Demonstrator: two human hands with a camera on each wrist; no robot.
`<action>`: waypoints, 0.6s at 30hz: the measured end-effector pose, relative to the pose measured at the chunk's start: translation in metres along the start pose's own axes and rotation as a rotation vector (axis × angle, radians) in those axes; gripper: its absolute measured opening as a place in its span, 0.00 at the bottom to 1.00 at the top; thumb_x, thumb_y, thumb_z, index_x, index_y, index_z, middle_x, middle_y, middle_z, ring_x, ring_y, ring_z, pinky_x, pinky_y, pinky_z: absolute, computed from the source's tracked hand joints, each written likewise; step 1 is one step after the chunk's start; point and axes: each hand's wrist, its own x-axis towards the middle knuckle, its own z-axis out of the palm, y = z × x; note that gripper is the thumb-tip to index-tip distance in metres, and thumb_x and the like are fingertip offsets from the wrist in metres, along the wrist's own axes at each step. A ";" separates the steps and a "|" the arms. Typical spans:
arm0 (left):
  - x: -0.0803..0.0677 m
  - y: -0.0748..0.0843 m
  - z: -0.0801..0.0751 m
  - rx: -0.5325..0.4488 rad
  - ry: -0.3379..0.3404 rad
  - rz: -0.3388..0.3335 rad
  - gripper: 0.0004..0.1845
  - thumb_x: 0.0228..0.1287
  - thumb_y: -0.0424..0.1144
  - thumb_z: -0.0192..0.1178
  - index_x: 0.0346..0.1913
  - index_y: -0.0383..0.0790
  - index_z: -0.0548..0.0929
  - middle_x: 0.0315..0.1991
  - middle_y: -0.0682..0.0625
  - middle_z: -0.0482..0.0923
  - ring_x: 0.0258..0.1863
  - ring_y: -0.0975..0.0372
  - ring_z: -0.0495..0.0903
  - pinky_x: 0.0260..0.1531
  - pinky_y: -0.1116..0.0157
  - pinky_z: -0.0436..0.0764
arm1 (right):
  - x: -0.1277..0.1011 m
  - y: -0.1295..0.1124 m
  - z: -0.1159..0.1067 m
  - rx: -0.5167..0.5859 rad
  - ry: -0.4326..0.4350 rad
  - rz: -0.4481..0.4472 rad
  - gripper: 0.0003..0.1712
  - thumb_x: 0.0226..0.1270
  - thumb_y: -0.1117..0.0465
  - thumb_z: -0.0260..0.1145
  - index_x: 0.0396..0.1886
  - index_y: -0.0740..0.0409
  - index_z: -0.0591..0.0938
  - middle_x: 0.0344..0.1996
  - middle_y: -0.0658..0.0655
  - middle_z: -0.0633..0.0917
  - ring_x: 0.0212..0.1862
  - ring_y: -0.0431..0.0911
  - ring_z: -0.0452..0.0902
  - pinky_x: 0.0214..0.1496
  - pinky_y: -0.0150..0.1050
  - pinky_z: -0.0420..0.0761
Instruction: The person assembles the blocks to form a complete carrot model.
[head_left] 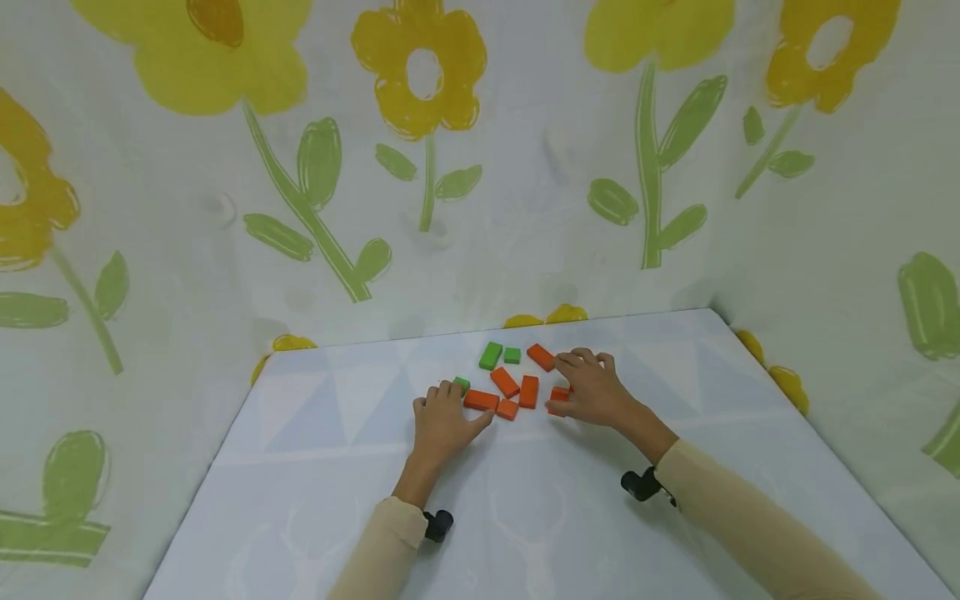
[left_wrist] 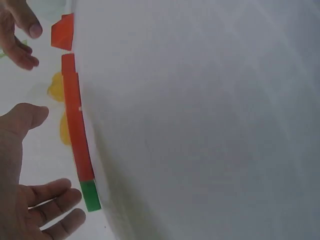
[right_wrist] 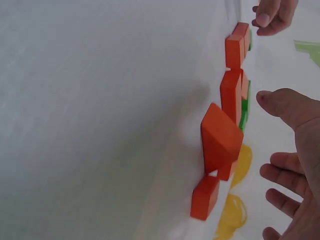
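two hands are lying spread and flat on the white table (head_left: pixel 315 467), fingers relaxed and pinching nothing. the left hand (head_left: pixel 442 423) is resting just beside a long orange block (head_left: pixel 481 400), with a small green block (head_left: pixel 461 384) at its fingertips. the right hand (head_left: pixel 592 388) is covering part of an orange block (head_left: pixel 558 395) and reaching near another orange block (head_left: pixel 541 357) at the far edge of the cluster. between the hands, more orange blocks (head_left: pixel 517 392) are lying close together, and two green blocks (head_left: pixel 500 355) are sitting just behind them. the right wrist view is showing one orange block (right_wrist: pixel 220 137) tilted up on its edge near the thumb. judging from this, a careless sweep of either palm is likely to knock that tilted piece over and scatter the tightly packed neighbours.
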 end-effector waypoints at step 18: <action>0.010 0.020 0.010 -0.046 0.011 -0.054 0.42 0.59 0.60 0.67 0.65 0.30 0.74 0.57 0.38 0.72 0.55 0.48 0.70 0.53 0.50 0.70 | 0.029 -0.018 0.026 -0.020 -0.046 -0.013 0.38 0.56 0.41 0.76 0.62 0.54 0.80 0.62 0.54 0.79 0.67 0.55 0.64 0.64 0.63 0.58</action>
